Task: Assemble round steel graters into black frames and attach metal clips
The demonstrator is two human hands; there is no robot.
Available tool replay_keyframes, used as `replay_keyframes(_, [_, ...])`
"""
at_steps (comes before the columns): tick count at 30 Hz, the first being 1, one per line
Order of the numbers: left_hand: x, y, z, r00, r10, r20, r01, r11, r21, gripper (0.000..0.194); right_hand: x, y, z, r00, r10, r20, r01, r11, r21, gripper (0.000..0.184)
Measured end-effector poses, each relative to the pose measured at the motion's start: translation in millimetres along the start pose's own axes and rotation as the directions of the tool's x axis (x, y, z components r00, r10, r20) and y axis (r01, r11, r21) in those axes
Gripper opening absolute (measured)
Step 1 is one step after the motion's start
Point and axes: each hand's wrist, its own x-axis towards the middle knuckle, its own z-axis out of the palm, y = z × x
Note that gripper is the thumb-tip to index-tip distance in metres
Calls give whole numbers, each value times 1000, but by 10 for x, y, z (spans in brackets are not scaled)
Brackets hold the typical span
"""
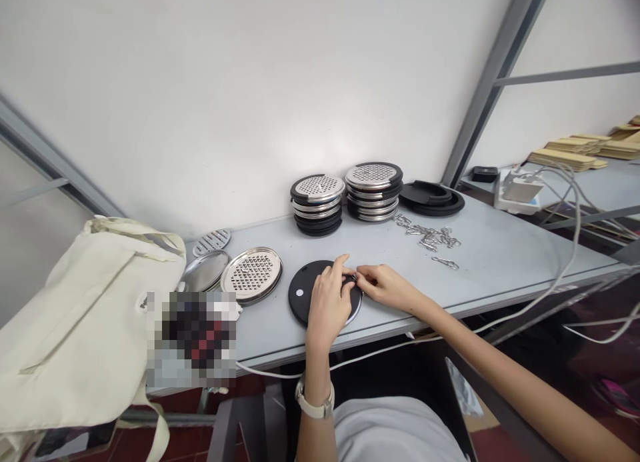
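Observation:
A black round disc (303, 307) with a metal rim and a white dot lies flat near the table's front edge. Over its right half is my left hand (330, 299), fingers curved on the disc, thumb and forefinger apart near the rim. My right hand (383, 285) is closed in a pinch at the disc's right edge, on what looks like a small metal clip (355, 276), mostly hidden by the fingers. Behind the right hand lies a pile of metal snap clips (433, 237), with one loose clip (445, 263) nearer.
Two stacks of round graters (317, 209) (374, 192) stand by the wall, with black round holders (440, 202) to their right. On the left lie a grater plate (251, 274), a metal lid (205, 271) and a cream bag (90, 315). A white cable (525, 309) crosses the table's right side.

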Motion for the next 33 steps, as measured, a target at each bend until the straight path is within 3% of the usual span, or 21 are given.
replay_keyframes(33, [-1,-9,6,1000,0,-5,0,1000,-2,49,10,-23,-12,1000,-2,10,2,1000,-2,29])
